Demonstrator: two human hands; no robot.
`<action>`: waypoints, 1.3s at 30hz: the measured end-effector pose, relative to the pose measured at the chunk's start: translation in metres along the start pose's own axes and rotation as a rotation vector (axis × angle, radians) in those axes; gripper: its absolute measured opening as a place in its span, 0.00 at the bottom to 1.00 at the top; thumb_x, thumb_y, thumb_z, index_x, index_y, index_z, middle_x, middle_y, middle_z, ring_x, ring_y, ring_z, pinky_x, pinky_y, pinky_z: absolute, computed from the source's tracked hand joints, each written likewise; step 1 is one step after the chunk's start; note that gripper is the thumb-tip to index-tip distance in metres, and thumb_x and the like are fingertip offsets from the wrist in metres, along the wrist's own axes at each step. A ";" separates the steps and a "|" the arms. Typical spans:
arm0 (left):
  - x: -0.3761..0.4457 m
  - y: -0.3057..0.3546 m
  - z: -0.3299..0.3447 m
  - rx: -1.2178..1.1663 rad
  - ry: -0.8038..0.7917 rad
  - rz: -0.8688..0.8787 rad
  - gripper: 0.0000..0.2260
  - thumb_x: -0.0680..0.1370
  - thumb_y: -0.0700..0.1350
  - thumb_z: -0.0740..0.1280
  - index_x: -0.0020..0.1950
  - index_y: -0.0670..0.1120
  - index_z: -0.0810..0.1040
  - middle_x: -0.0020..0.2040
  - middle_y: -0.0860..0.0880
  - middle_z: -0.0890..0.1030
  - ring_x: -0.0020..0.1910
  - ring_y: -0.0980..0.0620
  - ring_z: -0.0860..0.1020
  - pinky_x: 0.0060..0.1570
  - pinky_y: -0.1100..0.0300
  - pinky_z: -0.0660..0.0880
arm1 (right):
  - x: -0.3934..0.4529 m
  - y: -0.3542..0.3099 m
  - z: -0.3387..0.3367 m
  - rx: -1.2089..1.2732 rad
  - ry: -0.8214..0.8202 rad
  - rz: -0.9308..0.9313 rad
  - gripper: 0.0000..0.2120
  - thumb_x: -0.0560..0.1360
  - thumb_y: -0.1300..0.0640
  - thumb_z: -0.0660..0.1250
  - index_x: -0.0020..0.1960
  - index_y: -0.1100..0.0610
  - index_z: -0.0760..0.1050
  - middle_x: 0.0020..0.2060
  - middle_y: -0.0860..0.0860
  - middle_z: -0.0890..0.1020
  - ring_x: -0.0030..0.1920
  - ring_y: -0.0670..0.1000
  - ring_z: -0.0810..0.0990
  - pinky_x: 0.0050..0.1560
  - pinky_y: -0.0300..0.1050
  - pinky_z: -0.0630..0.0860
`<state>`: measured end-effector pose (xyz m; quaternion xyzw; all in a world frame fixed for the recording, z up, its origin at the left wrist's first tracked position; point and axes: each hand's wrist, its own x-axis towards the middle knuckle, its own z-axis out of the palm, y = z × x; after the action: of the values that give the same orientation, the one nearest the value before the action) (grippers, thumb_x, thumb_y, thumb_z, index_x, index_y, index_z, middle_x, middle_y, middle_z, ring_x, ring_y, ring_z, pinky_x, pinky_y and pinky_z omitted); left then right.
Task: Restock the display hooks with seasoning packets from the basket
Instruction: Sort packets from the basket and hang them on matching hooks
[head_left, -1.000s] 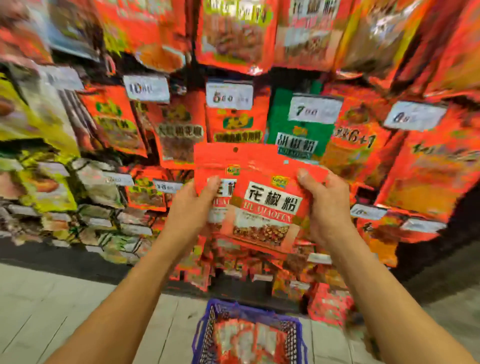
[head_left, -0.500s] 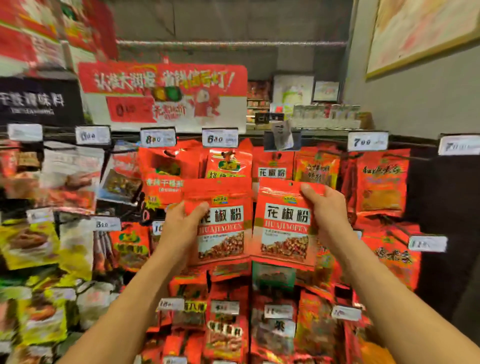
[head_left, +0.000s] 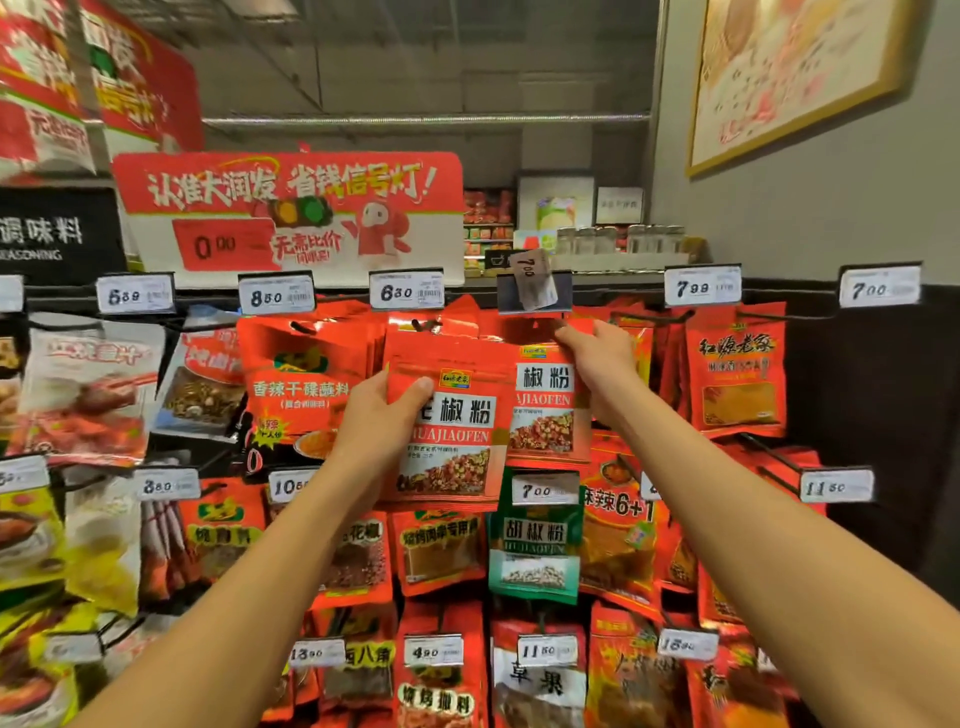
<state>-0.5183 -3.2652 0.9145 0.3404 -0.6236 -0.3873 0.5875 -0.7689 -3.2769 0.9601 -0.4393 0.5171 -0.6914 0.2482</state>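
Observation:
My left hand (head_left: 376, 415) grips a red seasoning packet (head_left: 452, 441) marked HUAJIAOFEN by its left edge, held in front of the display. A second red packet (head_left: 545, 410) of the same kind is in my right hand (head_left: 602, 364), pinched at its top right corner. That top edge sits right below a top-row hook with a twisted 7.00 price tag (head_left: 532, 283). The hook's tip is hidden behind the tag and packet. The basket is out of view.
Hooks full of red packets hang all around, with price tags 8.50 (head_left: 275, 296), 6.30 (head_left: 408, 292) and 7.99 (head_left: 701, 286) along the top rail. A green packet (head_left: 535, 545) hangs below. A red promotional sign (head_left: 291, 208) stands above; a grey wall (head_left: 810, 208) lies right.
The view swung up from the basket and lower rows to the top row. Both hands rose with the packets; the right one moved its packet up to the hook under the 7.00 tag.

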 end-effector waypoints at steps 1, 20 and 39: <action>0.002 -0.002 0.003 -0.004 -0.004 0.003 0.05 0.81 0.49 0.68 0.47 0.52 0.81 0.42 0.51 0.88 0.39 0.51 0.87 0.31 0.63 0.80 | 0.002 0.000 0.003 0.001 0.003 -0.014 0.07 0.75 0.56 0.72 0.50 0.59 0.79 0.36 0.51 0.86 0.38 0.54 0.88 0.38 0.51 0.83; 0.027 -0.030 0.027 -0.025 -0.032 -0.025 0.05 0.81 0.48 0.68 0.52 0.48 0.81 0.45 0.49 0.88 0.43 0.49 0.87 0.48 0.48 0.82 | 0.021 0.003 0.013 -0.203 0.098 -0.164 0.13 0.71 0.50 0.75 0.34 0.57 0.80 0.34 0.53 0.85 0.37 0.55 0.85 0.40 0.54 0.82; 0.020 -0.027 0.027 -0.049 -0.056 -0.033 0.06 0.82 0.47 0.68 0.54 0.45 0.81 0.47 0.47 0.88 0.46 0.45 0.86 0.53 0.42 0.82 | 0.059 0.021 0.025 -0.539 0.167 -0.137 0.17 0.75 0.41 0.72 0.41 0.55 0.79 0.46 0.55 0.86 0.50 0.58 0.84 0.39 0.46 0.72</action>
<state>-0.5473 -3.2927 0.8998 0.3250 -0.6244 -0.4215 0.5717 -0.7792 -3.3438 0.9631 -0.4649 0.6699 -0.5780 0.0319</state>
